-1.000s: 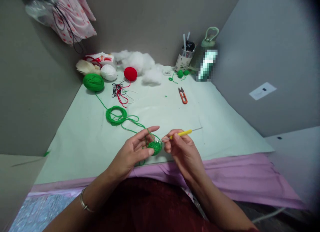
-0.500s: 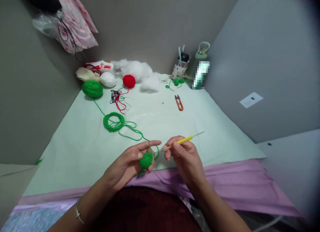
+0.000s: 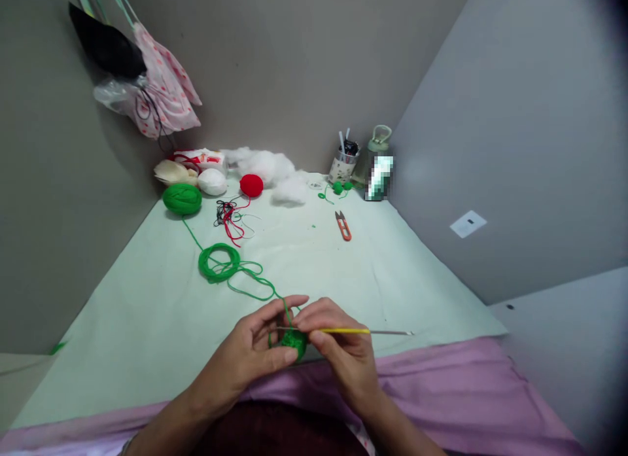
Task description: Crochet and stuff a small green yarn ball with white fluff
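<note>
My left hand point(image 3: 255, 341) pinches a small green crochet piece point(image 3: 294, 342) near the table's front edge, thumb across its near side. Green yarn point(image 3: 287, 314) runs up past the raised index finger of that hand. Between thumb and fingers, my right hand point(image 3: 343, 345) grips a yellow-handled crochet hook point(image 3: 343, 330), lying nearly level. One metal end points right, and the other reaches left to the top of the crochet piece. Exactly where that tip sits in the stitches is hidden by my fingers.
A loose green yarn coil point(image 3: 219, 263) leads to a green yarn ball point(image 3: 182, 199). Behind are a red yarn ball point(image 3: 251, 186), white stuffing point(image 3: 267, 168) and a white ball point(image 3: 212, 182). Orange thread snips point(image 3: 343, 226), a pen cup point(image 3: 344, 165) and a bottle point(image 3: 379, 142) stand or lie right.
My right hand has moved left against the left hand, bringing the hook level and to the crochet piece. My left thumb now covers more of the piece. The whole view has shifted.
</note>
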### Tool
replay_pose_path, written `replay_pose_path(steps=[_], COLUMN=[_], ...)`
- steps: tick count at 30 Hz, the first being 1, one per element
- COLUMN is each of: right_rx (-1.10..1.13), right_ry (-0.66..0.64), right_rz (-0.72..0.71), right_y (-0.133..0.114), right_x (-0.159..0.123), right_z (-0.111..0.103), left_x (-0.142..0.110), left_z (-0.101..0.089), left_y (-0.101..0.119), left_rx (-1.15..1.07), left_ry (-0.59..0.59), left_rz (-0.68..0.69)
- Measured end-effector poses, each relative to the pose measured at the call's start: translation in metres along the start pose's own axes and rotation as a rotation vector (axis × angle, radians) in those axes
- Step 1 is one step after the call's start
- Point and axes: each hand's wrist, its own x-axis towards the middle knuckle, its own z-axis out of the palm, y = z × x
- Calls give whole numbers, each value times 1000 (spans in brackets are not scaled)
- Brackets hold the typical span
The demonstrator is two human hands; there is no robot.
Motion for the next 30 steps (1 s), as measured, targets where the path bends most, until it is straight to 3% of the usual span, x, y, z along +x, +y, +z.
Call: replay_pose_path(steps=[5, 12, 20, 30], right_rx=[-35, 240, -59, -63], right_ry=[-104, -166, -184, -191], right_rz=[39, 211, 18, -20], right_y=[-5, -6, -12, -13], right_x=[2, 3, 7, 7], right_z=[-5, -12, -13, -10], left_x=[-4, -5, -6, -1], left_z=[-4, -7, -5, 0], left_y=[4, 8, 10, 16], left_rx=[-17, 59, 32, 76], left_ry=[-54, -85, -63, -22], left_rz=[-3, 27, -40, -52])
